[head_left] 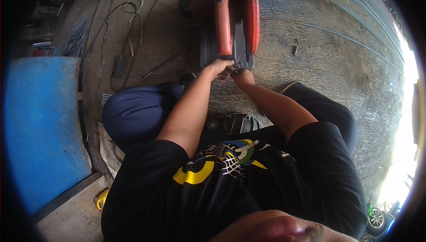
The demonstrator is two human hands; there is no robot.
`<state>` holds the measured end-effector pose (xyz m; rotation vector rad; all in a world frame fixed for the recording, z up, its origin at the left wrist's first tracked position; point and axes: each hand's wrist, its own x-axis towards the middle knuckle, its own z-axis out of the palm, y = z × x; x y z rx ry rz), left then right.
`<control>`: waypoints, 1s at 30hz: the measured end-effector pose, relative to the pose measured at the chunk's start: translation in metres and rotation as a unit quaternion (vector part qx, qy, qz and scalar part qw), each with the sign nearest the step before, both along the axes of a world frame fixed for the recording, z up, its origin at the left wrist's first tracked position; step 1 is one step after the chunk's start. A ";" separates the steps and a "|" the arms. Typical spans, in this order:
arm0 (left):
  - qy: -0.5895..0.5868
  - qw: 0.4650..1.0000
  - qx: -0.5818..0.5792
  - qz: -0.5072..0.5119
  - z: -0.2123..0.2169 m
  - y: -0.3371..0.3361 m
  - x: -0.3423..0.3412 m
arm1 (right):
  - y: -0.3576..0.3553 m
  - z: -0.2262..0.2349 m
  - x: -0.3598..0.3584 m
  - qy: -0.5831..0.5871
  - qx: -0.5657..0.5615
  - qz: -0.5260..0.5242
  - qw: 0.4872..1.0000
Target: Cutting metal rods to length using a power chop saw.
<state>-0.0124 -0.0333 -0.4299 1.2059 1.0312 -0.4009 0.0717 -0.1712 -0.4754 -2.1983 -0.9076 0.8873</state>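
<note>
A cut-off saw with an orange arm and a red wheel guard stands in front of me on a grey base. Both my hands meet at the base's near edge, by a small metal clamp part. My left hand reaches under the end of the orange arm, its thumb pointing right and its fingers curled. Closed beside it is my right hand, just below the clamp part. What either hand grips is hidden by the fingers.
A blue panel lies at left. Cords and a dark rod lie left of the saw, a small metal piece right of it. Long metal rods run along the far right. A yellow object sits lower left.
</note>
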 end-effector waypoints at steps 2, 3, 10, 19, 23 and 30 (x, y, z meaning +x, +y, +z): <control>0.008 1.000 0.006 0.000 -0.013 -0.005 -0.004 | 0.005 -0.006 0.006 0.210 -0.071 -0.127 0.967; 0.064 0.973 0.205 -0.087 -0.021 -0.011 -0.005 | 0.003 -0.011 0.008 0.277 -0.045 -0.130 0.951; 0.061 0.956 0.241 -0.155 -0.048 -0.026 -0.004 | -0.008 -0.031 0.016 0.584 0.005 -0.227 0.780; 0.181 0.915 0.307 -0.191 -0.016 -0.017 0.013 | -0.011 0.024 0.018 -0.047 -0.156 -0.033 0.986; 0.165 0.910 0.319 -0.206 -0.010 -0.018 0.012 | -0.009 0.033 0.010 -0.100 -0.165 0.035 0.980; 0.162 0.892 0.374 -0.196 -0.011 -0.023 0.013 | 0.002 0.041 0.018 -0.133 -0.164 0.179 0.961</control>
